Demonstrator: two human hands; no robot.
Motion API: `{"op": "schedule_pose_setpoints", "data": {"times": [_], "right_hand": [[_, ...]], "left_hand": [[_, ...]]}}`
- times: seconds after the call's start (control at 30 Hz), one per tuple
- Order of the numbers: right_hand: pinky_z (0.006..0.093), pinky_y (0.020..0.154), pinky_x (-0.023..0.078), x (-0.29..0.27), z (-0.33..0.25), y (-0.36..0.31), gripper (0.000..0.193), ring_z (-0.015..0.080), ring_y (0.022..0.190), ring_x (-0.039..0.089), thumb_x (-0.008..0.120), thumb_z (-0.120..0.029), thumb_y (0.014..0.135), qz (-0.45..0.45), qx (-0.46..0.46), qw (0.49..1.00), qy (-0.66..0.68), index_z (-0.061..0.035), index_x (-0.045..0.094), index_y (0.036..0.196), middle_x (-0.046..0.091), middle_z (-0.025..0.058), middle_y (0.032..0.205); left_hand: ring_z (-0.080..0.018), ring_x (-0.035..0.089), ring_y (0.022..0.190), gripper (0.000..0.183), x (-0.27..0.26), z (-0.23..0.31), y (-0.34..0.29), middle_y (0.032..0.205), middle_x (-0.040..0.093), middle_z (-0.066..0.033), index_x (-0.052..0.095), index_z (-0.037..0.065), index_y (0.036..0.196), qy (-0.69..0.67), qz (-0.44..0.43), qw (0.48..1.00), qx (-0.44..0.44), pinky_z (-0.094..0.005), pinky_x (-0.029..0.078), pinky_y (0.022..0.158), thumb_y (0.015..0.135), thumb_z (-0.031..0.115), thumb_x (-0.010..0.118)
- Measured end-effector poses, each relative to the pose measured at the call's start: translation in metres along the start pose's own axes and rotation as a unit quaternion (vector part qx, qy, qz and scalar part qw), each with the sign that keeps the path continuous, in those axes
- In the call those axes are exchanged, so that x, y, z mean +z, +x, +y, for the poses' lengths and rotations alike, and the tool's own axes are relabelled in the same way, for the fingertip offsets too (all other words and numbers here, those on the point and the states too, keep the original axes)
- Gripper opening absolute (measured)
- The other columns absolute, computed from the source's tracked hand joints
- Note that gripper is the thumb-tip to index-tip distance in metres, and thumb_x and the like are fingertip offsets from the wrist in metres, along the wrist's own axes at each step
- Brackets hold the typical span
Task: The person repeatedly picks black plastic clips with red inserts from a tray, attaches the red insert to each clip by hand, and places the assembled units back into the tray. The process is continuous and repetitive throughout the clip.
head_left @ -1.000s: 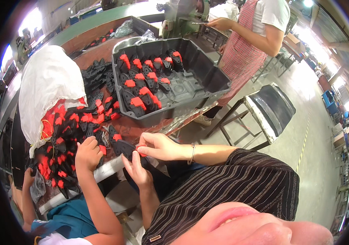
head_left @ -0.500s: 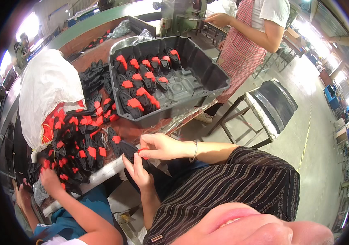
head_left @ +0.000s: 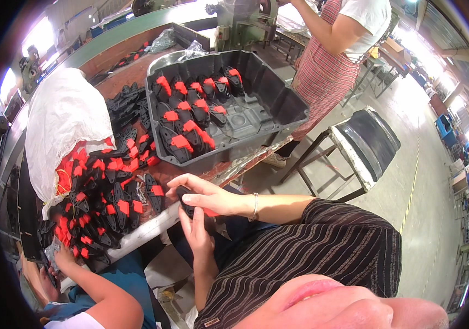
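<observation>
A black, oval plastic part (head_left: 184, 198) with a bit of red showing at its lower right is between my two hands, in front of the table edge. My right hand (head_left: 215, 199), with a bracelet at the wrist, closes its thumb and fingers around it from above. From below, the fingers of my left hand (head_left: 196, 233) press against the same part, partly hiding it. Just left of my hands, a similar black part with a red tab (head_left: 153, 192) lies at the table's edge, beside a heap of such parts (head_left: 115, 205).
A black tub (head_left: 229, 143) holding rows of these parts stands beyond my hands. A white sack (head_left: 67, 123) spills red pieces at left. A co-worker's hand (head_left: 65, 257) is at the near left; another person in a checked apron (head_left: 322, 71) stands behind a stool (head_left: 363, 143).
The black part between my hands now stands more upright, and my right hand wraps it. The co-worker's hand at left has drawn down from the heap; the standing person's arm has risen.
</observation>
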State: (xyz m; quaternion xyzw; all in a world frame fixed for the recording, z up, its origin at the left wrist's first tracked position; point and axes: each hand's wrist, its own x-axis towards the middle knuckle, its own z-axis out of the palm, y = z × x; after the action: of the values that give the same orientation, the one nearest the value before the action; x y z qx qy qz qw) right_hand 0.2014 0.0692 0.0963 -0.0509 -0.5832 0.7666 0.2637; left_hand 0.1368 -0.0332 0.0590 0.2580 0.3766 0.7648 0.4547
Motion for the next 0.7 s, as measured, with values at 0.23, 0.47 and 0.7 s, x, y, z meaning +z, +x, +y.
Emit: {"op": "schedule_pose_setpoints", "data": {"times": [0.23, 0.47, 0.7], "right_hand": [[0.0289, 0.092, 0.041, 0.006, -0.002, -0.002, 0.035, 0.0113, 0.101, 0.049, 0.053, -0.024, 0.096, 0.004, -0.009, 1.000, -0.009, -0.0036, 0.045, 0.123, 0.050, 0.0036, 0.109], [0.0300, 0.094, 0.039, 0.004, -0.002, -0.004, 0.033, 0.0124, 0.103, 0.048, 0.049, -0.019, 0.094, 0.024, -0.003, 0.991, -0.128, -0.0043, 0.043, 0.123, 0.046, 0.0058, 0.112], [0.0287, 0.086, 0.043, -0.001, 0.003, -0.003, 0.025, 0.0117, 0.096, 0.050, 0.051, -0.019, 0.093, 0.030, -0.002, 0.991, -0.128, -0.0053, 0.045, 0.114, 0.050, 0.0043, 0.099]], "left_hand": [[-0.0227, 0.033, 0.134, 0.064, -0.015, -0.014, 0.003, 0.148, 0.026, -0.0141, 0.009, 0.001, 0.149, 0.063, -0.080, 0.992, 0.071, -0.0345, 0.029, 0.108, 0.098, 0.012, 0.047], [-0.0234, 0.025, 0.137, 0.063, -0.009, -0.011, 0.001, 0.149, 0.021, -0.0146, 0.011, -0.001, 0.148, 0.077, -0.063, 0.993, 0.059, -0.0356, 0.024, 0.110, 0.099, 0.014, 0.047], [-0.0228, 0.039, 0.128, 0.063, -0.010, -0.013, -0.001, 0.144, 0.031, -0.0148, 0.009, 0.002, 0.149, 0.013, -0.048, 0.999, -0.010, -0.0327, 0.034, 0.104, 0.100, 0.018, 0.045]]}}
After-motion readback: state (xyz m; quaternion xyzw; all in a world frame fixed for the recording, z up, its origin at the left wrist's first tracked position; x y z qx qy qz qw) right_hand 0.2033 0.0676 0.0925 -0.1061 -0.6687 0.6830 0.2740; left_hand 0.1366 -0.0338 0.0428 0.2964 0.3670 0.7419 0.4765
